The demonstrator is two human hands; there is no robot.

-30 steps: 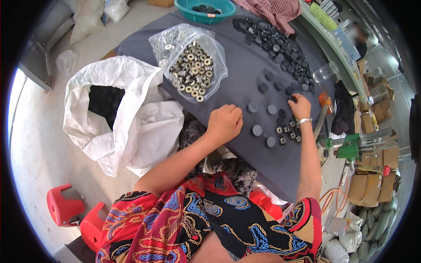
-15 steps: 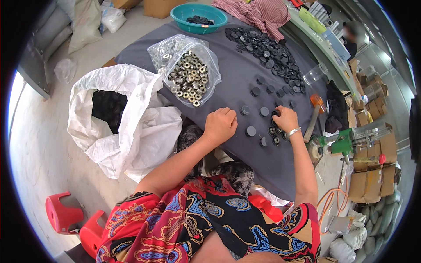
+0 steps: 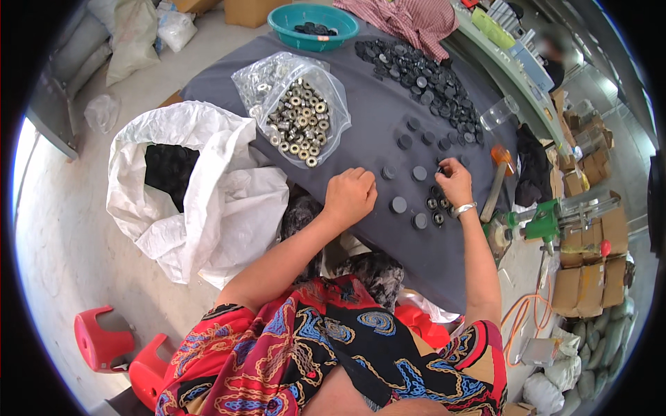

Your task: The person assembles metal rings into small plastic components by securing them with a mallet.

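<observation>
My left hand [image 3: 352, 199] rests closed on the dark cloth, left of several loose black round caps [image 3: 419, 173]; whatever its curled fingers hold is hidden. My right hand [image 3: 456, 184], with a silvery bangle at the wrist, pinches a small black round cap [image 3: 440, 168] at its fingertips, which partly cover it. Just below that hand, several black caps with metal ring bearings [image 3: 431, 203] set in them stand in a cluster. A clear plastic bag [image 3: 338, 104] of metal bearings [image 3: 298, 125] lies open beyond my left hand.
A heap of black caps [image 3: 423, 83] covers the table's far right. Behind the bag stands a teal basin [image 3: 281, 31]. A hammer [image 3: 494, 191] and a clear cylinder [image 3: 499, 113] lie by the right edge, near a green press [image 3: 544, 220]. A white sack [image 3: 229, 229] stands left.
My right hand has shifted slightly up and away from the bearing-filled caps, with the black cap between its fingertips. The left hand stays nearly in place.
</observation>
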